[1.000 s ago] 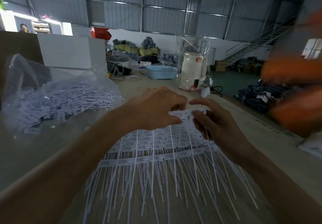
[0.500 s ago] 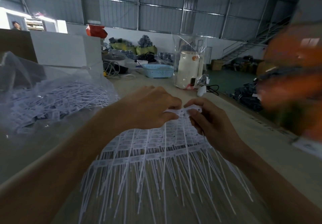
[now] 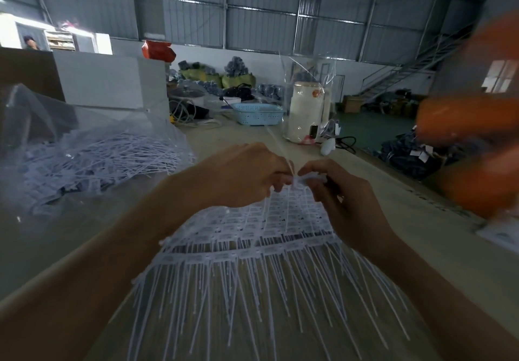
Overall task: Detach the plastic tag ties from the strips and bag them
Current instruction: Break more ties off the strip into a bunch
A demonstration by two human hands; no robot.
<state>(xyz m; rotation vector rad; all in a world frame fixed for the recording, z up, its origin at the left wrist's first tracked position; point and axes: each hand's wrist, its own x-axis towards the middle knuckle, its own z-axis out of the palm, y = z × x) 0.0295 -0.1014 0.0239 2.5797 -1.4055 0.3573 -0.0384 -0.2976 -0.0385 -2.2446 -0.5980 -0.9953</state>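
White plastic ties (image 3: 247, 251) are being pinched by both hands (image 3: 247, 176) (image 3: 341, 196); a hard tug risks scattering them across the tabletop (image 3: 407, 237).

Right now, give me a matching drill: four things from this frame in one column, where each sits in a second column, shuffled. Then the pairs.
Things
1. clear plastic bag of loose white tag ties
2. light blue perforated plastic basket
3. white cylindrical appliance
4. white strips of tag ties

Places
A. far on the table, under clear wrap
B. left on the table
C. under both hands, near
D. far on the table, left of the appliance

Pairs: 1-B, 2-D, 3-A, 4-C
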